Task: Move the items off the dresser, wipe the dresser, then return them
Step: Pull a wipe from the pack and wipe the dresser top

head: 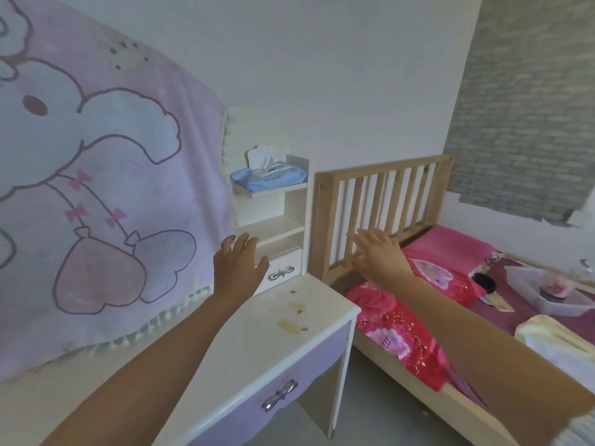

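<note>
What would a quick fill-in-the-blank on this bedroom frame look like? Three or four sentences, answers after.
1. The blue pack of wet wipes sits on the ____ shelf of the dresser hutch.
2. Both the left hand and the right hand hold ____.
3. The clear plastic tray rests on the ____.
4. The drawer handle is shaped like a ____.

Answers: top; nothing; bed; bow

Both forearms bare; pale striped sleeve edge point(579, 432) at right elbow.
</note>
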### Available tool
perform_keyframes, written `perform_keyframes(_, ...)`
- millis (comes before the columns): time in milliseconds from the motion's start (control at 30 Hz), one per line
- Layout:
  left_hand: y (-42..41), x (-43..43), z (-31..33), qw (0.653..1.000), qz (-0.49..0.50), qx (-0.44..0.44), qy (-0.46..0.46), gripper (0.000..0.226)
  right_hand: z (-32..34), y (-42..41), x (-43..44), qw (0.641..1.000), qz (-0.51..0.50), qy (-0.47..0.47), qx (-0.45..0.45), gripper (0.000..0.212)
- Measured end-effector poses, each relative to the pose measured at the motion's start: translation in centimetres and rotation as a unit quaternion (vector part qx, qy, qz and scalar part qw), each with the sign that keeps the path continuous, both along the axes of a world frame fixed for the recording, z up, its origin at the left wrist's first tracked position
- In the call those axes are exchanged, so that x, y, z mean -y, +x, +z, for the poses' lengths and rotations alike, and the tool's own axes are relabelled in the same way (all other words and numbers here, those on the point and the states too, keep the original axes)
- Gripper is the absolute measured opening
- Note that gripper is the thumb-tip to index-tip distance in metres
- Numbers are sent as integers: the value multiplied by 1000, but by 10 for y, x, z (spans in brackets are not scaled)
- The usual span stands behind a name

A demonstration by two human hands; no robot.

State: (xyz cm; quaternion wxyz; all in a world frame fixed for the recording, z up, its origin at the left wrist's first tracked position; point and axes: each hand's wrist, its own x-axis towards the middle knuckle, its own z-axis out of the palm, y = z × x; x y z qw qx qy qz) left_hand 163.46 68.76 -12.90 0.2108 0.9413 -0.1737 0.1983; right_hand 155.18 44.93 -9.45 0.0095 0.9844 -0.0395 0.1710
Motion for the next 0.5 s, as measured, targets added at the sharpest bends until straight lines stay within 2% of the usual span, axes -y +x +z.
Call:
perform_keyframes(267, 81, 72, 17, 995, 96, -9, -22, 47, 23, 118, 75, 995, 103, 7, 11, 46)
perform_keyframes(500, 129, 78, 11, 983, 175, -31, -41, 48, 13, 220, 72, 984, 167, 66, -9, 40)
